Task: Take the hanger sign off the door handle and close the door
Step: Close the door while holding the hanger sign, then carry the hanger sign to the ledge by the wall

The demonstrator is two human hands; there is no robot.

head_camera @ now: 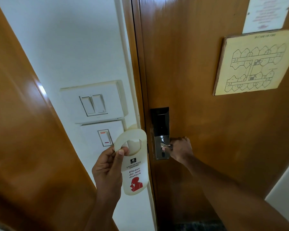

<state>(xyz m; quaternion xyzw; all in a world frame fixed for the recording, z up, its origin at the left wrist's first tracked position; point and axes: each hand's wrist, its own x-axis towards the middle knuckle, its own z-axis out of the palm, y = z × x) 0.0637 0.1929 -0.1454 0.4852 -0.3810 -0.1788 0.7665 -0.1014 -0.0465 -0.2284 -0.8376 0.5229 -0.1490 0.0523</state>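
A cream "Please do not disturb" hanger sign (135, 170) with a red figure printed on it is off the handle, pinched at its loop by my left hand (108, 170) in front of the white wall. My right hand (180, 150) is wrapped around the metal door handle (165, 145) on the lock plate (160, 130). The brown wooden door (198, 80) sits against its frame with only a thin dark gap along the left edge.
Two white switch panels (93, 104) are mounted on the wall strip left of the door frame. A brown wooden panel (23, 130) fills the left side. A yellowed fire escape plan (255, 64) and a white notice (267, 12) hang on the door.
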